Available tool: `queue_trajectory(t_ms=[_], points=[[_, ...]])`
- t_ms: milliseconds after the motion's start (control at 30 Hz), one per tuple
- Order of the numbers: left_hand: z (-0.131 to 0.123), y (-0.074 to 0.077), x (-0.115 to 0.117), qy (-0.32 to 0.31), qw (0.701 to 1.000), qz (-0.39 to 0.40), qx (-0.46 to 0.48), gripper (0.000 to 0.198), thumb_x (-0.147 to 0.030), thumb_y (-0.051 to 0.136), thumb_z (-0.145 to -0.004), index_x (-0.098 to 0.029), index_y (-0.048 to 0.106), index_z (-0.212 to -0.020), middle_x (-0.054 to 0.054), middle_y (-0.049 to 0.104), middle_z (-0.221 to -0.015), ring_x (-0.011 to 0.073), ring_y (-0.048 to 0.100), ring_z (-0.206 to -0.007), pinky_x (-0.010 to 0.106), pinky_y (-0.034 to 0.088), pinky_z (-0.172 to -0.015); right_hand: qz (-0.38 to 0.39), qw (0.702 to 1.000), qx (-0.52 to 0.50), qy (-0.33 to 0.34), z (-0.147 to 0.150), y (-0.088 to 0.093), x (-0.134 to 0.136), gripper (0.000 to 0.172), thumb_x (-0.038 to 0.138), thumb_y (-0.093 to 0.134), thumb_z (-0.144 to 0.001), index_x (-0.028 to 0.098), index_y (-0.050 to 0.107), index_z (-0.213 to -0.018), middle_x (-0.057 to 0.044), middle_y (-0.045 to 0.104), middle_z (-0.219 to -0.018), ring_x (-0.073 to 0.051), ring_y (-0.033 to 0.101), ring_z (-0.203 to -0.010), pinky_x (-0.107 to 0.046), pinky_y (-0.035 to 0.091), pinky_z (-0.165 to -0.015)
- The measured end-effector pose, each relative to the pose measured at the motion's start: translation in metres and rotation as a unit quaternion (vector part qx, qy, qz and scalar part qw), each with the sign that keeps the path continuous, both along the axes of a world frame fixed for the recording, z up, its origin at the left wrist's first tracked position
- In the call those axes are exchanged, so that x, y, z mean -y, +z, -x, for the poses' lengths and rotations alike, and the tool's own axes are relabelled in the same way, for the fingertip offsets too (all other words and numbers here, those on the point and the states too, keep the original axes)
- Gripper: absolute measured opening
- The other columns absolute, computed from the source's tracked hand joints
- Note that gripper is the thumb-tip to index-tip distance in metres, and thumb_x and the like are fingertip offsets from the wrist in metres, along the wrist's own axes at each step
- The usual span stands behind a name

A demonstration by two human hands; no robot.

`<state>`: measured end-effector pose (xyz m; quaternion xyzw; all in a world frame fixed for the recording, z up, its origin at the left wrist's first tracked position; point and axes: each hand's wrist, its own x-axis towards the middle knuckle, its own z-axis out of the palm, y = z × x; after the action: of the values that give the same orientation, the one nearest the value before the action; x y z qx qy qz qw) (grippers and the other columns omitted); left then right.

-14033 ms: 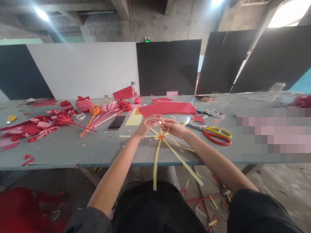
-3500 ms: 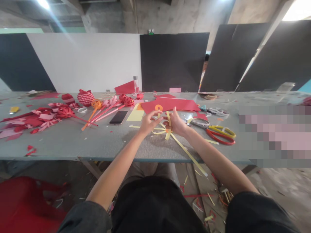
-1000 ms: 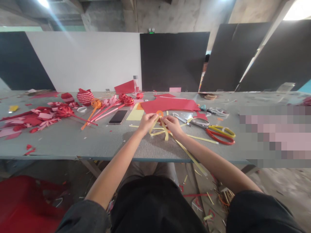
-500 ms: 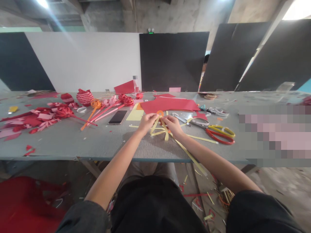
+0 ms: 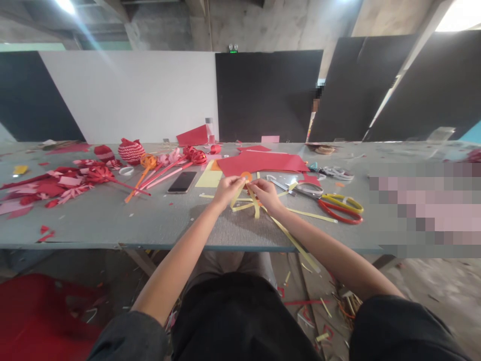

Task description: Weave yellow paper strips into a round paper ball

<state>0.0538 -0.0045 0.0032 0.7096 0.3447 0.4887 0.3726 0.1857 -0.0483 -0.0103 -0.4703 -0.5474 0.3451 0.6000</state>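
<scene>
Both my hands meet above the table's front part, fingertips close together. My left hand [image 5: 230,190] is closed in a pinch on pale yellow paper strips [image 5: 256,208] that hang and curl below the fingers. From the other side my right hand [image 5: 266,192] pinches the same strips. A small orange paper ring [image 5: 246,175] shows just behind the fingertips; how it joins the strips is hidden. More yellow strips lie loose, and a long one [image 5: 291,235] passes under my right forearm over the table edge.
Scissors with yellow and red handles [image 5: 341,208] lie to the right, near other scissors [image 5: 308,189]. Red paper sheets [image 5: 263,161] lie behind my hands. At left are a phone [image 5: 182,182], paper flowers on sticks [image 5: 150,161] and red-pink paper pieces [image 5: 67,180]. Scraps litter the floor.
The orange ring and the pinched strips have shifted very slightly left. Both hands keep their pinch almost in place.
</scene>
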Motion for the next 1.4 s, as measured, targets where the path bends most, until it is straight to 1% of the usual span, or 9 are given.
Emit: queue_trajectory(t_ms=[267, 467, 667, 867, 1000, 1100, 1167, 1267, 1400], points=[[0.001, 0.003, 0.003, -0.007, 1.000, 0.013, -0.010, 0.030, -0.043, 0.059, -0.070, -0.014, 0.061, -0.064, -0.002, 0.053, -0.056, 0.0100, 0.046, -0.055, 0.022, 0.034, -0.053, -0.017, 0.999, 0.043, -0.007, -0.001, 0.000, -0.001, 0.029, 0.045, 0.056, -0.069, 0.016, 0.057, -0.069, 0.000, 0.058, -0.063, -0.011, 0.050, -0.057, -0.024, 0.038, -0.055], [0.001, 0.000, -0.001, -0.028, 0.999, 0.032, 0.012, 0.022, -0.035, 0.059, -0.070, -0.013, 0.063, -0.070, 0.001, 0.062, -0.065, 0.0119, 0.055, -0.062, 0.023, 0.041, -0.062, 0.000, 0.980, 0.175, 0.095, -0.027, 0.025, 0.003, 0.025, 0.040, 0.057, -0.072, 0.016, 0.060, -0.073, -0.002, 0.061, -0.067, -0.012, 0.055, -0.062, -0.025, 0.041, -0.058], [-0.001, 0.000, -0.002, -0.046, 0.997, 0.061, -0.018, 0.020, -0.030, 0.057, -0.072, -0.012, 0.064, -0.075, 0.007, 0.069, -0.077, 0.0153, 0.060, -0.070, 0.026, 0.045, -0.066, -0.074, 0.957, 0.279, 0.016, -0.079, 0.039, 0.066, 0.025, 0.039, 0.056, -0.076, 0.015, 0.062, -0.081, -0.004, 0.063, -0.073, -0.013, 0.056, -0.066, -0.027, 0.044, -0.061], [-0.002, 0.004, 0.003, -0.033, 0.997, 0.061, -0.021, 0.012, -0.025, 0.054, -0.068, -0.014, 0.059, -0.067, 0.004, 0.065, -0.069, 0.0133, 0.057, -0.064, 0.023, 0.042, -0.056, 0.025, 0.927, 0.373, 0.035, -0.119, -0.002, 0.176, 0.020, 0.036, 0.058, -0.078, 0.020, 0.063, -0.089, -0.004, 0.066, -0.082, -0.014, 0.059, -0.069, -0.027, 0.050, -0.064], [-0.004, 0.006, 0.008, -0.034, 0.996, 0.076, -0.030, 0.006, -0.021, 0.049, -0.067, -0.017, 0.050, -0.063, -0.001, 0.054, -0.063, 0.0103, 0.050, -0.057, 0.022, 0.039, -0.051, 0.105, 0.944, 0.310, 0.034, -0.126, -0.041, 0.207, 0.037, 0.036, 0.059, -0.077, 0.022, 0.055, -0.112, -0.006, 0.068, -0.086, -0.016, 0.063, -0.070, -0.028, 0.053, -0.062], [-0.004, 0.002, 0.006, -0.066, 0.994, 0.078, -0.049, 0.015, -0.022, 0.054, -0.066, -0.018, 0.041, -0.061, -0.005, 0.044, -0.059, 0.0087, 0.046, -0.052, 0.021, 0.038, -0.050, 0.110, 0.959, 0.259, 0.048, -0.118, -0.053, 0.204, 0.044, 0.036, 0.057, -0.078, 0.022, 0.050, -0.119, -0.006, 0.069, -0.089, -0.015, 0.064, -0.067, -0.029, 0.054, -0.061], [-0.004, -0.002, 0.004, -0.077, 0.994, 0.064, -0.053, 0.025, -0.023, 0.059, -0.065, -0.019, 0.035, -0.062, -0.007, 0.036, -0.055, 0.0073, 0.042, -0.049, 0.020, 0.035, -0.048, 0.078, 0.959, 0.266, 0.051, -0.110, -0.049, 0.194, 0.034, 0.036, 0.056, -0.080, 0.021, 0.058, -0.110, -0.004, 0.069, -0.082, -0.014, 0.063, -0.064, -0.027, 0.052, -0.059], [-0.004, -0.007, -0.001, -0.075, 0.996, 0.030, -0.030, 0.034, -0.024, 0.064, -0.063, -0.020, 0.030, -0.064, -0.008, 0.036, -0.055, 0.0069, 0.045, -0.050, 0.019, 0.034, -0.049, 0.017, 0.950, 0.302, 0.073, -0.095, -0.029, 0.172, 0.021, 0.036, 0.054, -0.082, 0.019, 0.067, -0.085, -0.003, 0.067, -0.068, -0.013, 0.060, -0.061, -0.024, 0.048, -0.057], [-0.004, -0.007, -0.002, -0.056, 0.998, -0.006, -0.013, 0.027, -0.024, 0.059, -0.068, -0.020, 0.033, -0.067, -0.006, 0.044, -0.059, 0.0101, 0.053, -0.058, 0.019, 0.037, -0.050, -0.055, 0.950, 0.296, 0.086, -0.079, 0.002, 0.129, 0.021, 0.037, 0.056, -0.080, 0.018, 0.066, -0.080, -0.003, 0.065, -0.067, -0.013, 0.058, -0.062, -0.024, 0.045, -0.057]])
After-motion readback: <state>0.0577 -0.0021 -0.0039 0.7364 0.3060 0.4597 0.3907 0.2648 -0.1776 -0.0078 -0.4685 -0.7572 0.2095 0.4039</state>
